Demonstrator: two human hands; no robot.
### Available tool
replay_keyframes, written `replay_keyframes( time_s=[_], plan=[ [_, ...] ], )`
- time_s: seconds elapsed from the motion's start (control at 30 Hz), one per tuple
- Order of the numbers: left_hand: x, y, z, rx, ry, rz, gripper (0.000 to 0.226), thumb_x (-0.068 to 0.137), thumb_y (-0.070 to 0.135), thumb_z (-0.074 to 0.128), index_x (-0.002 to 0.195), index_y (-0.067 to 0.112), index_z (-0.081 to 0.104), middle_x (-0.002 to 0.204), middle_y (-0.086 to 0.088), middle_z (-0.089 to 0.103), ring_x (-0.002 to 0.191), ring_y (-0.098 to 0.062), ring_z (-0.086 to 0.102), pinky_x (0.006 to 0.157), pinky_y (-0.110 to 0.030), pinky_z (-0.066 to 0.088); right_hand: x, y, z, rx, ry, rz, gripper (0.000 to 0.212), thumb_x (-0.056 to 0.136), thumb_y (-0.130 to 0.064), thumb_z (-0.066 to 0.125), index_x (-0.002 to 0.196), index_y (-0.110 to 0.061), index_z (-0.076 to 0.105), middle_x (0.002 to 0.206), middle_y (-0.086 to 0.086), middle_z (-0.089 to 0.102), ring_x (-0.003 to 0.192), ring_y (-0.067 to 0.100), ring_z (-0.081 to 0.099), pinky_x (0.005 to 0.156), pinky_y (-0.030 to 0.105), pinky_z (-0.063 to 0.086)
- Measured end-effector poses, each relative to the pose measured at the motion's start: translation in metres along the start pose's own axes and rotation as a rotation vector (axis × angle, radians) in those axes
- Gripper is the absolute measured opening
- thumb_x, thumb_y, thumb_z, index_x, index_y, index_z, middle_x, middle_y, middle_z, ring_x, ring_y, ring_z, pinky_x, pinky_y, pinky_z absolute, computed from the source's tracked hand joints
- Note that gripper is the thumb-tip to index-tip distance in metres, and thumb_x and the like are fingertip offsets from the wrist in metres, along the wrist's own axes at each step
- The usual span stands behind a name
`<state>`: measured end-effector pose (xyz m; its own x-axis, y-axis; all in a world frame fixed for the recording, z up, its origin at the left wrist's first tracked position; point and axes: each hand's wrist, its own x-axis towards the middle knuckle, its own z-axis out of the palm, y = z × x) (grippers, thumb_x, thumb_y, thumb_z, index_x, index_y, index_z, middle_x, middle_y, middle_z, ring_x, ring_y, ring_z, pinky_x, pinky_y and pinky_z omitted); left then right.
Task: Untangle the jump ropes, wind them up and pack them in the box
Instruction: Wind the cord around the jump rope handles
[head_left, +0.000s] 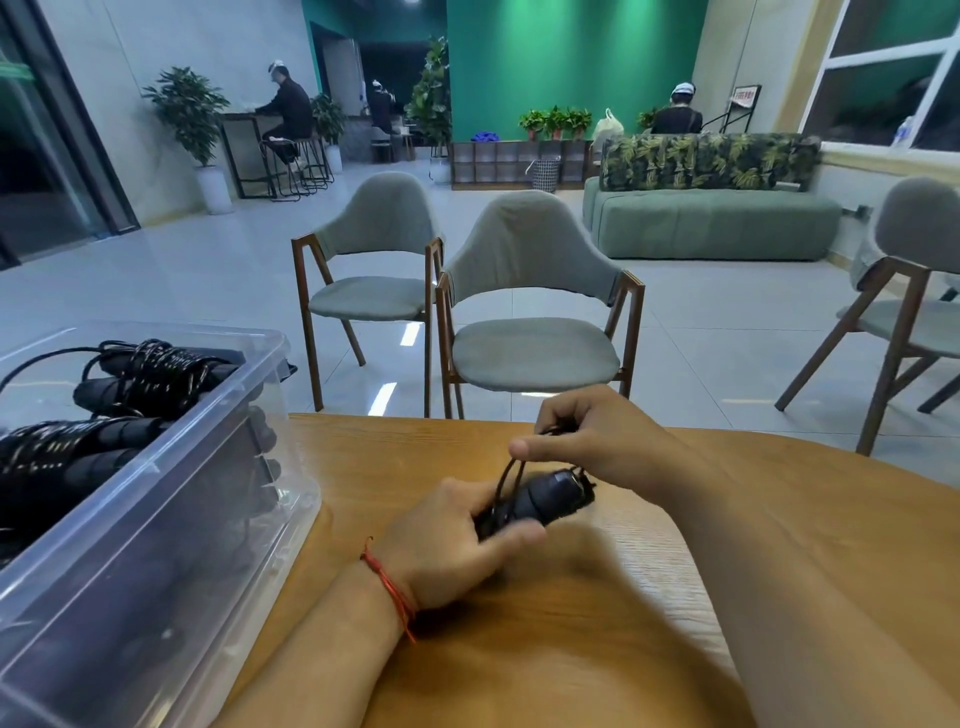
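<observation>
Wooden table (571, 649), far edge: our left hand (452, 540) clamps the black jump-rope handles (550, 493), right hand (597, 436) pinches thin black cord (511, 473); keep wraps taut.

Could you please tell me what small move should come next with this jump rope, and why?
Probably bring the right hand down around the handles to lay its pinched cord as a wrap: the left hand grips the handles, and a loop of cord stands loose above them.
</observation>
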<state>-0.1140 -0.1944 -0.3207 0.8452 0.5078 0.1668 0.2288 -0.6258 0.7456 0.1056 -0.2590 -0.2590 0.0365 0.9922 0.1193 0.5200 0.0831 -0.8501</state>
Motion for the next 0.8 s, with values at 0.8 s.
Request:
replay_keyframes(
  time_s=[0.8],
  plan=[
    [0.018,-0.021,0.002,-0.588,0.638,-0.234,0.045,0.096,0.067,0.056,0.123,0.032,0.053,0.087,-0.004,0.069,0.067,-0.018,0.063,0.063,-0.035,0.053,0.004,0.011,0.011,-0.439,0.089,0.117,0.034,0.106,-0.057,0.052,0.090,-0.036,0.073,0.068,-0.020,0.062,0.065,0.004,0.055,0.065,0.026,0.043]
  ],
)
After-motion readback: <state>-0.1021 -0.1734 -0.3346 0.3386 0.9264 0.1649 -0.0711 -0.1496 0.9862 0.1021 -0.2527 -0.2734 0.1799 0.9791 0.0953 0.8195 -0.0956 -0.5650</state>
